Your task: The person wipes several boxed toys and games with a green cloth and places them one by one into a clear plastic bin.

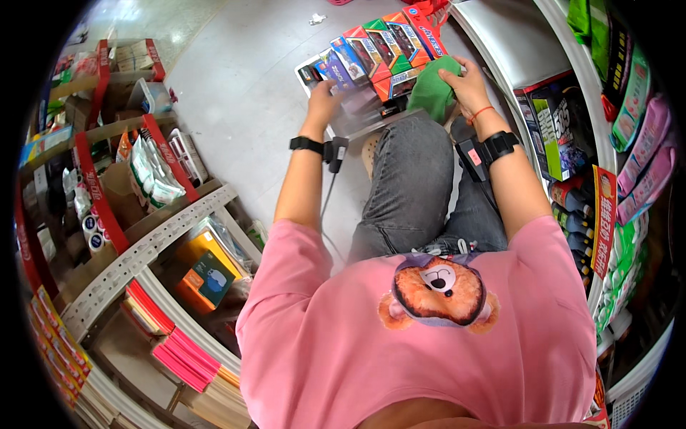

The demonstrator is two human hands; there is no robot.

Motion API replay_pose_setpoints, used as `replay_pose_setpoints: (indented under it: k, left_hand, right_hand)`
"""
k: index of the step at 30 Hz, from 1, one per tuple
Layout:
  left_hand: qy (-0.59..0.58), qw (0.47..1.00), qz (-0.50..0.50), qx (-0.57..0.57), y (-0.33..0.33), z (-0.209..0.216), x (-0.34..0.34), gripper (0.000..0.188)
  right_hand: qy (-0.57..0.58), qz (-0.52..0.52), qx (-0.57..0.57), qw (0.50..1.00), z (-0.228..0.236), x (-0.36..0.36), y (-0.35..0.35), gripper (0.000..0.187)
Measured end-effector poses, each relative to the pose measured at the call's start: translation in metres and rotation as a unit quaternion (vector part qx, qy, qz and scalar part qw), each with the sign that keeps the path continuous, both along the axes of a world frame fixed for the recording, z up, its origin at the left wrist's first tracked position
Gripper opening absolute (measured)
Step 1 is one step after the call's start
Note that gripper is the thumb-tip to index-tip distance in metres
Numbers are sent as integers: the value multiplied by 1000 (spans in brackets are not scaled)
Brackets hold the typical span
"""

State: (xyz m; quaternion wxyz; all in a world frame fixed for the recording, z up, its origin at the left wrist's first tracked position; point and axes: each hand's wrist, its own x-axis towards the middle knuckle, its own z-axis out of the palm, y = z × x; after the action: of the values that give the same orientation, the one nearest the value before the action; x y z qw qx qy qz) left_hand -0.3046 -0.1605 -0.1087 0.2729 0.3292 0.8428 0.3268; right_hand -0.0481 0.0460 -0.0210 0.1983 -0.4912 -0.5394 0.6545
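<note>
In front of my knees, a pale see-through plastic tray (376, 127) holds several boxed toy cars (384, 51) in orange, green, blue and purple packaging. My left hand (323, 106) grips the tray's left side, its fingers partly hidden behind the rim. Part of the tray beside that hand is smeared by motion. Bunched in my right hand (468, 87) is a green cloth (434, 89), which lies against the right end of the tray and hides some of the boxes there.
Shelves with packets and red-edged cardboard cartons (100, 186) stand to my left, above pink paper goods (187, 357). At right, a white shelf rack (532, 43) holds a black and green box (554, 132) and bottles (572, 222). Bagged goods (647, 157) hang beyond it.
</note>
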Motion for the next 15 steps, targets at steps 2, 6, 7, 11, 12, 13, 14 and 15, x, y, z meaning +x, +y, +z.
replay_pose_setpoints:
  k: [2, 6, 7, 11, 12, 13, 14, 15]
  left_hand:
    - [91, 996, -6, -20, 18, -12, 6, 59]
    - [-53, 991, 120, 8, 59, 7, 25, 69]
    - [-85, 984, 156, 21, 64, 6, 27, 70]
    - [-35, 982, 184, -3, 73, 9, 44, 60]
    - [-22, 982, 187, -21, 67, -13, 37, 55]
    - [-6, 980, 193, -40, 53, -46, 21, 50]
    - [8, 979, 194, -57, 46, -64, 11, 45]
    - [-25, 979, 203, -5, 43, -47, 10, 29]
  right_hand:
    - [12, -3, -4, 1000, 11, -3, -1, 48]
    - [30, -7, -12, 999, 9, 5, 4, 47]
    - [30, -2, -11, 999, 8, 8, 5, 47]
    - [40, -41, -31, 998, 13, 15, 11, 44]
    - [40, -61, -38, 997, 15, 14, 12, 43]
    - [43, -77, -48, 995, 17, 12, 12, 42]
    - [45, -98, -55, 993, 18, 12, 12, 41]
    - [54, -95, -44, 993, 17, 12, 13, 39]
